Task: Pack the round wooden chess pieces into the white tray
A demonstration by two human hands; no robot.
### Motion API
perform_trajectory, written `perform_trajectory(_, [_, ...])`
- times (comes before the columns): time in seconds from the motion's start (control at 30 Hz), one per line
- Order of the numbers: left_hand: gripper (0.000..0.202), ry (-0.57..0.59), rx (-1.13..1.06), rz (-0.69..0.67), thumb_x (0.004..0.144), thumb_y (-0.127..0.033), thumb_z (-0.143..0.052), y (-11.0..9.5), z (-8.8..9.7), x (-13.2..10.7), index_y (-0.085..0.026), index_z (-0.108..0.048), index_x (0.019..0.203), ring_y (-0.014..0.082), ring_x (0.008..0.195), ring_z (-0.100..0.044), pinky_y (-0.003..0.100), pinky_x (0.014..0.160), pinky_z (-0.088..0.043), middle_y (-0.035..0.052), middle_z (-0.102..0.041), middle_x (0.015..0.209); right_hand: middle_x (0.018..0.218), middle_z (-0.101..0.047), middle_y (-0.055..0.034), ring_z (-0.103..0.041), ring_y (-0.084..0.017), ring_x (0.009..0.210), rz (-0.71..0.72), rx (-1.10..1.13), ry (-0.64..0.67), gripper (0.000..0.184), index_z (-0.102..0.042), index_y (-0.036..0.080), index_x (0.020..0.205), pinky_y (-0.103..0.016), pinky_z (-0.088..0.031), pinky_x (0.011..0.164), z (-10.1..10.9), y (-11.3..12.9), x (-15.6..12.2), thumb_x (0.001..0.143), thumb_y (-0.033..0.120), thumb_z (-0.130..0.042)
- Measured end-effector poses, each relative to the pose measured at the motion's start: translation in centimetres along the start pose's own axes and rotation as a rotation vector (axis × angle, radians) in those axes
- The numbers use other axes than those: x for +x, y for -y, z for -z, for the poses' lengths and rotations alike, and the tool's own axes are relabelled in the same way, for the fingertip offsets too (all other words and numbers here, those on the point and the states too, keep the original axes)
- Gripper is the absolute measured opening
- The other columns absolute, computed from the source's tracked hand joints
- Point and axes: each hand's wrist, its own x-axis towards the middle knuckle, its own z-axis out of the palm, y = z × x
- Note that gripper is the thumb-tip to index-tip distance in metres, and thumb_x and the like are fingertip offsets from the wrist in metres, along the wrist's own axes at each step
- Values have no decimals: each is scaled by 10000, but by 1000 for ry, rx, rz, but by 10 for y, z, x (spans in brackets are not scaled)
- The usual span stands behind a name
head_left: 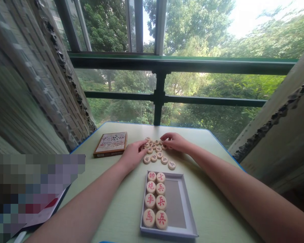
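Observation:
Several round wooden Chinese chess pieces (pixel 153 146) lie face up in a loose cluster on the table, between my two hands. At the cluster's left edge, my left hand (pixel 133 154) rests low, its fingertips touching or very close to the pieces there. My right hand (pixel 176 142) arches over the right edge with bent, parted fingers, the tips at a couple of pieces. Nearer to me lies a shallow open box tray (pixel 176 199). Red-lettered pieces (pixel 150 200) stand in two columns along its left side, while its right part shows a bare grey bottom.
A brown-edged Chinese chess box lid (pixel 110 144) lies left of the cluster. The pale green table (pixel 205 202) has a blue edge and meets a window with a green rail (pixel 192 64). Curtains (pixel 40 67) hang at both sides. A blurred-out item (pixel 40 192) lies at lower left.

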Motion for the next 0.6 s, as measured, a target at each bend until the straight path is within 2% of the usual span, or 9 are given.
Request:
perform_trajectory(0.17, [388,-8,12,-27,775,-237,-573,1,0,-1,-151,-626,1150,210,961,-622,332,900,-475,75,-668,1113,826,-652,-35,-525,-92,603,54,99,-71,205,-687,166,909,-203,-413,529,-6,-1,-1,727,236,-623])
perform_trajectory(0.23, [379,-19,8,-44,773,-231,-572,2,-2,-1,-159,-631,1141,209,955,-626,334,898,-479,74,-671,1105,820,-644,-34,-533,-98,618,75,197,-148,198,-665,164,884,-204,-407,514,-7,1,-1,730,283,-630])
perform_trajectory(0.3, [365,-38,5,-69,771,-234,-577,2,-3,-1,-160,-639,1123,214,986,-621,338,919,-471,80,-666,1114,808,-639,-30,-548,-102,627,88,351,-169,217,-635,164,875,-205,-409,507,-8,5,-3,730,325,-636])
perform_trajectory(0.47, [387,-169,-66,-166,766,-291,-610,0,-2,-2,-147,-629,1124,220,1017,-615,341,908,-488,100,-650,1141,698,-628,-3,-552,-93,588,79,702,38,241,-623,158,831,-217,-432,531,-15,22,-10,673,321,-704])
perform_trajectory(0.6, [356,-237,-151,-274,754,-285,-639,-2,1,-4,-151,-645,1084,188,907,-653,314,849,-519,80,-689,1052,667,-633,3,-539,-91,576,107,774,114,239,-655,157,841,-232,-433,553,-23,32,-16,665,308,-712])
